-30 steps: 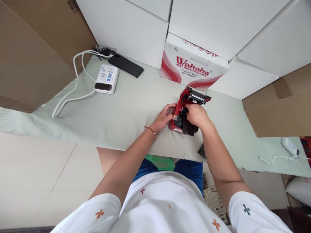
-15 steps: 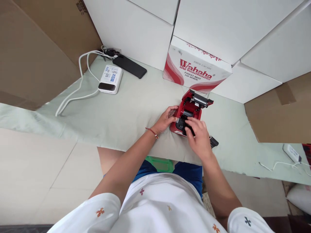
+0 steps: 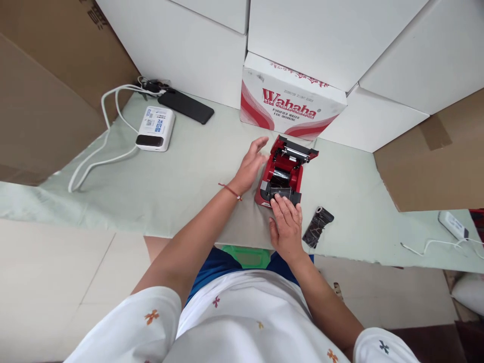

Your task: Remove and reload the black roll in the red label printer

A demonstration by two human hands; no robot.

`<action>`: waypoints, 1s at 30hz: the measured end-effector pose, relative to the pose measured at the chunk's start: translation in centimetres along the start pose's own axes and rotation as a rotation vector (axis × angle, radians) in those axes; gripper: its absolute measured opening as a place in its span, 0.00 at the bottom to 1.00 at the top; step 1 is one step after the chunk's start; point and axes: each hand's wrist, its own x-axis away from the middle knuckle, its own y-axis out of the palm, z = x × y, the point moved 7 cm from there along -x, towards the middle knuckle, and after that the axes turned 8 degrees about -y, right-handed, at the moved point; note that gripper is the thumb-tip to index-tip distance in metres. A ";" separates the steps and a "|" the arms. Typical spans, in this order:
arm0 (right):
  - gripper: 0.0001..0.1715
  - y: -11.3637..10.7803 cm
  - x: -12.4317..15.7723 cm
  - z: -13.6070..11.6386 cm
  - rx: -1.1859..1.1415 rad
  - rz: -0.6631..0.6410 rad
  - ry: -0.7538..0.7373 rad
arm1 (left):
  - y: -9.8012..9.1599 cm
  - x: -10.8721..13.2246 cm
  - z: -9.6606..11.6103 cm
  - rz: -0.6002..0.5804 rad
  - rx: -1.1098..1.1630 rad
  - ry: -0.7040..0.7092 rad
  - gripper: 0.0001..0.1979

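A small red and black label printer (image 3: pixel 260 194) stands on the cloth-covered table, its lid (image 3: pixel 297 148) raised. Inside, a shiny dark roll (image 3: pixel 282 175) lies across the middle, and black film spans the front part. My right hand (image 3: pixel 287 222) rests on that front part with its fingers stretched out flat and close together. Just left of the printer, my left hand (image 3: pixel 251 164) hovers with fingers spread, holding nothing. A crumpled roll of black ribbon (image 3: pixel 318 227) lies on the table right of the printer.
A white and red Wahaha water carton (image 3: pixel 291 101) stands behind the printer, before stacked white boxes (image 3: pixel 302 30). Brown cartons flank both sides. At the back left are a white device (image 3: pixel 155 128) with a cable (image 3: pixel 104 156) and a black phone (image 3: pixel 187 107). Another white device (image 3: pixel 452 225) sits far right.
My left hand has come off the printer's left side and opened. My right hand has moved toward the printer's front, its fingers flattening there. The ribbon roll at right is now fully visible.
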 end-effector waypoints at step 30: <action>0.38 -0.1 0.1 0.2 0.016 0.056 -0.009 | 0.8 5.5 2.7 -0.082 -0.374 0.262 0.21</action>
